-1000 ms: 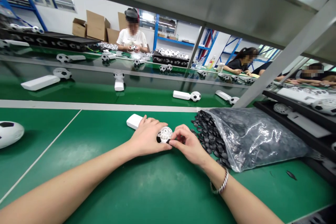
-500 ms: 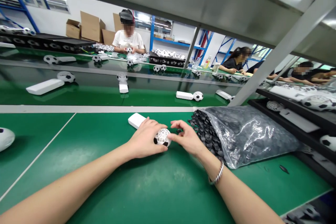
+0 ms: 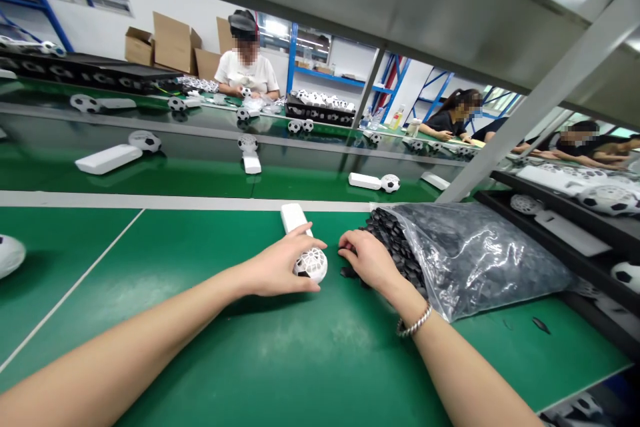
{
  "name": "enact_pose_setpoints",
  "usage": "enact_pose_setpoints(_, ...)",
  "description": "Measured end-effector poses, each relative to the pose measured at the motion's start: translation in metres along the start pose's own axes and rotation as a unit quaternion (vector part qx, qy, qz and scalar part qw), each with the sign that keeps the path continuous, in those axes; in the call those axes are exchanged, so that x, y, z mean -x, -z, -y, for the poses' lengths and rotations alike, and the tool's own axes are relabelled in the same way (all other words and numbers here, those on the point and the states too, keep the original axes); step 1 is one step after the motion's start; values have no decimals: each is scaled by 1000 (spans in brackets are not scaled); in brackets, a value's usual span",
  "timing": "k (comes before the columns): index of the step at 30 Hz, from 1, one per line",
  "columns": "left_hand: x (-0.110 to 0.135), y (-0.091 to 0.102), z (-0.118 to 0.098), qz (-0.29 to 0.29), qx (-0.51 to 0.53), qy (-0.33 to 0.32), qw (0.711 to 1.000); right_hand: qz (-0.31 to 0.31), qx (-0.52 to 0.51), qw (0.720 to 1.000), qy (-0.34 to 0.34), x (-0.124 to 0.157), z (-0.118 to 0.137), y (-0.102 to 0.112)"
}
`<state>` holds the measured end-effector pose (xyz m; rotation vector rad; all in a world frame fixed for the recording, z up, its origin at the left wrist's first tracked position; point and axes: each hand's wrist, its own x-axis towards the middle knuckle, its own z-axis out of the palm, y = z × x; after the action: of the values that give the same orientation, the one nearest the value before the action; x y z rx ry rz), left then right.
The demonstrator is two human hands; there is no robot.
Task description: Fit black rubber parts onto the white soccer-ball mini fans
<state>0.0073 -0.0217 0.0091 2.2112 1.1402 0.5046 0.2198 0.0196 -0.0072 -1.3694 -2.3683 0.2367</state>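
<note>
My left hand (image 3: 277, 267) is wrapped round a small white hand fan, its round grille head (image 3: 311, 263) showing by my thumb and its white handle (image 3: 293, 217) pointing away from me on the green table (image 3: 210, 347). My right hand (image 3: 367, 261) has its fingers curled down onto the small black plastic parts (image 3: 393, 243) spilling from the mouth of a clear plastic bag (image 3: 480, 253). What those fingers hold is hidden. A silver bracelet (image 3: 414, 325) sits on my right wrist.
A green conveyor belt (image 3: 200, 177) beyond the white strip carries several football-patterned fans (image 3: 373, 181). Black trays (image 3: 565, 213) of fans stand at the right. A grey shelf post (image 3: 530, 107) slants overhead. Three other people work at the far bench. A loose black part (image 3: 541, 325) lies near the front right.
My right hand has left the fan head and moved right onto the black parts at the bag's mouth. My left hand turned the fan so its handle points away.
</note>
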Motion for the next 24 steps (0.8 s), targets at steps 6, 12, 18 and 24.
enact_pose_setpoints(6, 2, 10, 2, 49, 34, -22, 998, 26, -266, 962, -50, 9, 7, 3)
enact_pose_setpoints(12, 2, -2, 1, 5, 37, -60, 998, 86, -414, 906, -35, 13, 14, 9)
enact_pose_setpoints(18, 1, -9, 7, -23, -7, -71, 997, -11, -320, 947, 26, 15, 15, 10)
enact_pose_setpoints(24, -3, -15, 13, -92, -24, -51, 994, 74, -388, 918, -19, 16, 19, 18)
